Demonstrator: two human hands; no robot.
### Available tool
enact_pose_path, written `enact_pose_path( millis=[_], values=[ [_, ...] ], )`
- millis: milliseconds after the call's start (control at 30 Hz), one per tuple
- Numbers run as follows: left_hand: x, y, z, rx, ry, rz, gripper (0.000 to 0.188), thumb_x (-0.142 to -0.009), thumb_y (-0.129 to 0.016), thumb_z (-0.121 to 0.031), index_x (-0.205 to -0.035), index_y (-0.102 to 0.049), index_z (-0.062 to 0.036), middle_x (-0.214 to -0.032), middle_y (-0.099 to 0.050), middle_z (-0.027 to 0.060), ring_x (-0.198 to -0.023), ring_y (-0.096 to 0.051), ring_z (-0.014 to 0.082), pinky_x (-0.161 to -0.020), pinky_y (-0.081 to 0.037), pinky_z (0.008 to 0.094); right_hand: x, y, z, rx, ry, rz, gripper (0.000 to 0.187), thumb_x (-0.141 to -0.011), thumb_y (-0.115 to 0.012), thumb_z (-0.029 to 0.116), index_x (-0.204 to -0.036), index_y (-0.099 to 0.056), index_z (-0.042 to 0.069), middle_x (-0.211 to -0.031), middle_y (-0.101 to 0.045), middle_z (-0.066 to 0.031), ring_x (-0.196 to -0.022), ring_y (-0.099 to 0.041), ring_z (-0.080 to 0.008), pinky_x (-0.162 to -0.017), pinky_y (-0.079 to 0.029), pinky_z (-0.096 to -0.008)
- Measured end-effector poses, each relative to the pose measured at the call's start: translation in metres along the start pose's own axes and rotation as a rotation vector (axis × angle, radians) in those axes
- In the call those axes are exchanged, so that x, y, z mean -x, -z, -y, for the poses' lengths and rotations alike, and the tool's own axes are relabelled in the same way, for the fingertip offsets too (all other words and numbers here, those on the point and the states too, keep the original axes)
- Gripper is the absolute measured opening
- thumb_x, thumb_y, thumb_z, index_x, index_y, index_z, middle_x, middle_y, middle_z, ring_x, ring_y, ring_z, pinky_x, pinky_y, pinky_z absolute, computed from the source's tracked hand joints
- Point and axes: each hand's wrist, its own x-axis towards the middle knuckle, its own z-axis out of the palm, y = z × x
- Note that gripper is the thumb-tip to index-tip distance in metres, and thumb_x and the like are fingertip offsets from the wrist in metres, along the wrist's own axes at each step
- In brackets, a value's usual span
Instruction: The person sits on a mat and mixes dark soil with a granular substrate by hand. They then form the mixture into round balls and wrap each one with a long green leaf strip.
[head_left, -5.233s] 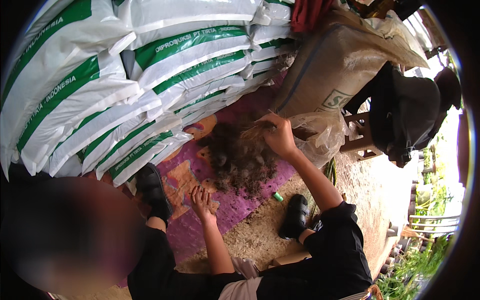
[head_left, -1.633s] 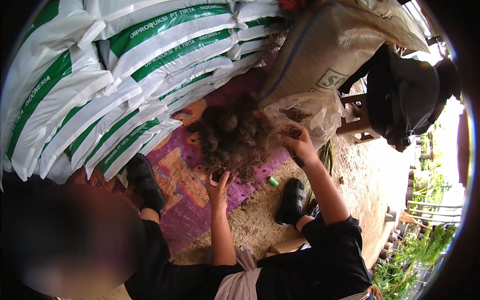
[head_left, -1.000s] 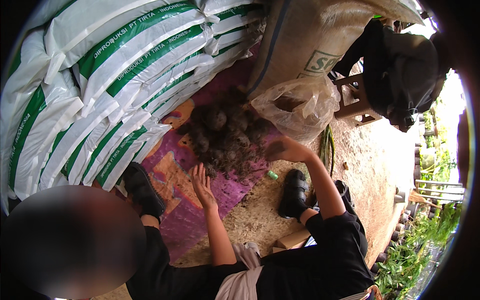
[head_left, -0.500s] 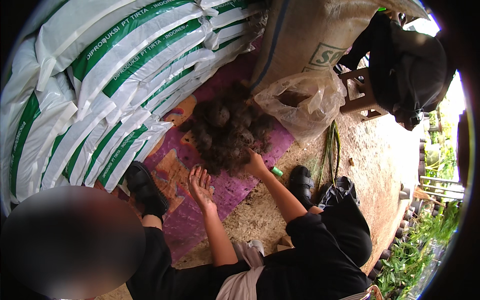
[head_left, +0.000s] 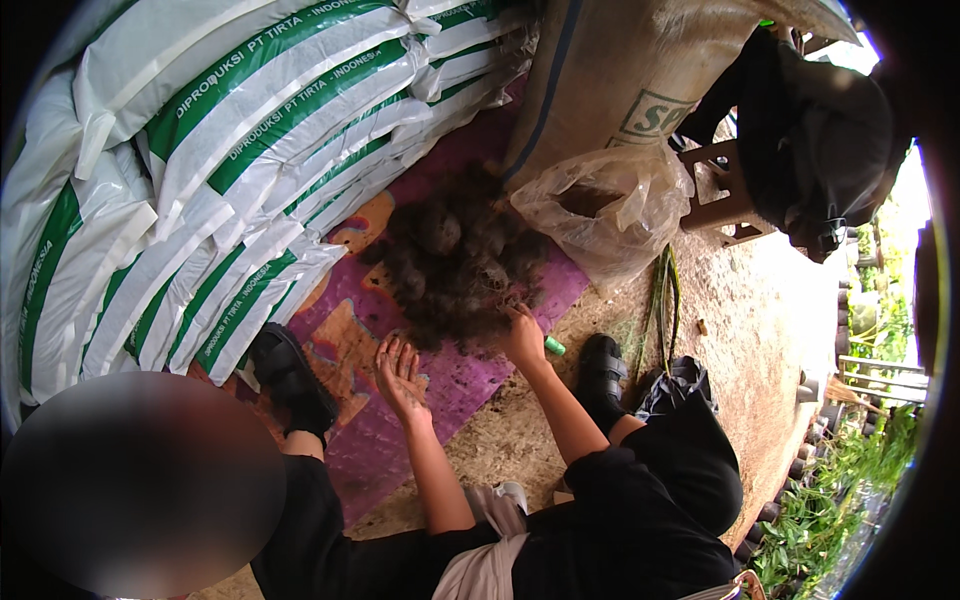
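On a purple patterned mat (head_left: 470, 385) lies a heap of dark, fibrous, soil-like material (head_left: 450, 270) with several rounded, ball-like lumps in it. My right hand (head_left: 522, 338) is at the near right edge of the heap, its fingers curled together; whatever is between them is too small to make out. My left hand (head_left: 402, 382) rests in the air just below the heap's near left side, palm turned up and fingers stretched, holding nothing. Dark dirt marks its palm and fingers. Beside my right hand lies a small green cylinder (head_left: 554, 345).
White-and-green filled bags (head_left: 250, 200) are stacked at the left. A tall beige sack (head_left: 610, 80) and an open clear plastic bag (head_left: 610, 220) with dark material stand behind the heap. At the far right, a black bag (head_left: 830, 140) sits by a brown stool (head_left: 725, 195). A person's blurred head fills the lower left.
My right hand has drawn back slightly toward me and to the right, from inside the heap to its edge. My left hand has hardly moved.
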Motion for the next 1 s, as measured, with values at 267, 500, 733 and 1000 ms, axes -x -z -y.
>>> enact_pose_path(
  millis=[267, 500, 733, 1000],
  values=[
    [0.002, -0.003, -0.003, 0.021, 0.034, 0.01, 0.053, -0.089, -0.047, -0.042, -0.128, -0.039, -0.0076, -0.127, -0.044, 0.0095, -0.116, -0.045, 0.0234, -0.097, -0.039, 0.0388, 0.007, 0.048, 0.014, -0.656, 0.013, 0.279, 0.049, -0.073, -0.059, -0.001, -0.12, -0.047, -0.003, -0.095, -0.064, -0.02, -0.092, -0.062, -0.0254, -0.08, -0.048, -0.0333],
    [0.003, -0.006, -0.01, 0.021, 0.055, -0.048, 0.056, -0.087, -0.048, -0.044, -0.126, -0.04, -0.0045, -0.124, -0.045, 0.0118, -0.114, -0.046, 0.025, -0.094, -0.04, 0.0392, -0.012, -0.01, 0.045, 0.036, 0.218, 0.473, 0.064, -0.067, -0.06, 0.001, -0.128, -0.039, 0.003, -0.083, -0.063, -0.0211, -0.082, -0.063, -0.0335, -0.068, -0.051, -0.039],
    [-0.001, 0.005, -0.008, 0.048, 0.06, -0.055, 0.057, -0.087, -0.049, -0.045, -0.127, -0.039, -0.0059, -0.126, -0.043, 0.0101, -0.117, -0.043, 0.0244, -0.096, -0.037, 0.0381, -0.02, -0.053, 0.044, 0.345, 0.166, 0.392, 0.043, -0.069, -0.059, 0.005, -0.111, -0.052, 0.001, -0.082, -0.062, -0.02, -0.079, -0.062, -0.0349, -0.065, -0.051, -0.0409],
    [-0.003, 0.0, -0.003, 0.051, 0.06, -0.075, 0.054, -0.088, -0.047, -0.042, -0.125, -0.041, -0.0041, -0.125, -0.043, 0.0126, -0.114, -0.046, 0.0248, -0.094, -0.039, 0.0388, -0.002, -0.038, 0.037, -0.071, 0.199, 0.138, 0.024, -0.07, -0.058, 0.003, -0.094, -0.06, 0.002, -0.086, -0.06, -0.0199, -0.085, -0.059, -0.0375, -0.071, -0.049, -0.0418]
  ],
)
